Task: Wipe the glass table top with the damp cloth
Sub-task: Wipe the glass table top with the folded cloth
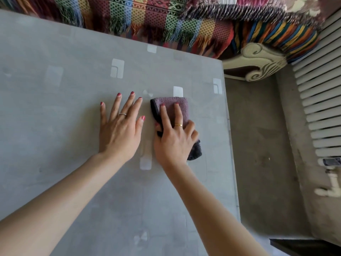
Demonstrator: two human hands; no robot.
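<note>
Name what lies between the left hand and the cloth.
Only bare table top, head view: left hand flat beside the cloth, apart.

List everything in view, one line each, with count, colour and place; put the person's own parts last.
table: one, grey glass top with pale square marks, fills the left and centre.
cloth: one, mauve with a dark underside, folded, on the table near its right edge, under the right hand.
blanket: one, striped in many colours with a fringe, along the top beyond the table.
radiator: one, white, ribbed, at the right.
pipe: one, white, below the radiator.
floor: grey, right of the table.
rings: two, one on each hand.
left hand: flat on the table, fingers spread, left of the cloth.
right hand: pressing on the cloth.
</note>
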